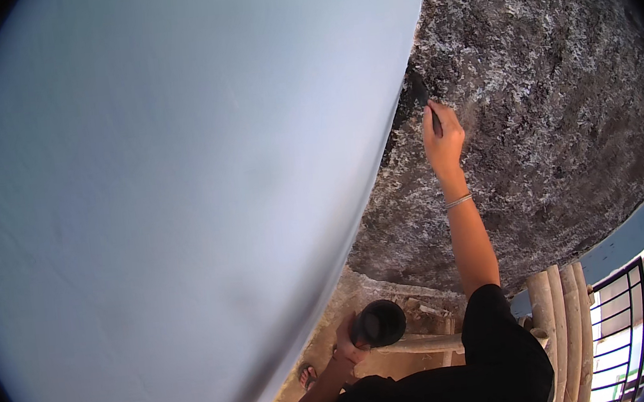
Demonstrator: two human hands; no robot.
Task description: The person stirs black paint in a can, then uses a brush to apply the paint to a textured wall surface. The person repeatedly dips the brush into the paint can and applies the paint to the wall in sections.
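My right hand [444, 138] is raised at arm's length, its fingers closed around the handle of a dark paintbrush [420, 89]. The brush's bristles touch the rough, mottled grey wall [531, 120] close to where it meets a smooth pale-blue wall [179, 186]. A patch of fresh-looking black [404, 104] lies along that corner beside the brush. Low in front of my body, my left hand [348, 342] grips a round black container [383, 322] by its side. The inside of the container is dark, and its contents cannot be made out.
Bamboo poles [563, 334] stand at the lower right, with a horizontal pole [422, 344] running out from them. Beyond is a black metal railing [623, 322]. A sandalled foot [307, 375] is on the dirt ground [409, 362]. The blue wall is close on my left.
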